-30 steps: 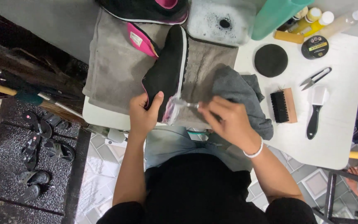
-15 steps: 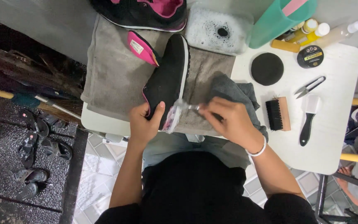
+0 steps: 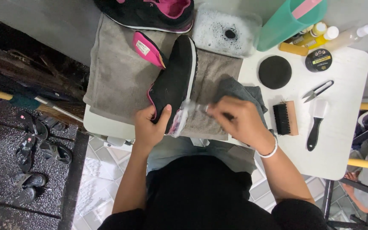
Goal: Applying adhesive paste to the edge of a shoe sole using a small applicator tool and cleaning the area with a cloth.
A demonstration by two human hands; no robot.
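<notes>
Head view. Black sneaker with pink lining (image 3: 173, 83) lies on its side on a grey towel (image 3: 116, 72) spread over the white table (image 3: 341, 140), heel end toward the person at the near table edge. Left hand (image 3: 149, 127) is clasped around the heel, thumb up against the black upper. Right hand (image 3: 239, 121) is closed on a small object at the sole edge near the heel; blurred, likely a small brush, cannot tell for sure. A darker grey cloth (image 3: 243, 91) is bunched just under and behind that hand.

Handling, as a judgement: the shoe looks light, with a soft fabric upper that will cave under pressure and a stiffer rubber sole. The heel counter and sole rim are the firm places to grip. If wet with suds it could slip; the towel should give some friction.

Around: second matching sneaker (image 3: 150, 12) at the far edge; pink insole (image 3: 148, 49) on the towel; tub of soapy water (image 3: 226, 32); teal jug (image 3: 288, 21); wooden bristle brush (image 3: 285, 118); black-handled brush (image 3: 316, 123); thread snips (image 3: 318, 90); round black tin lid (image 3: 274, 71).
</notes>
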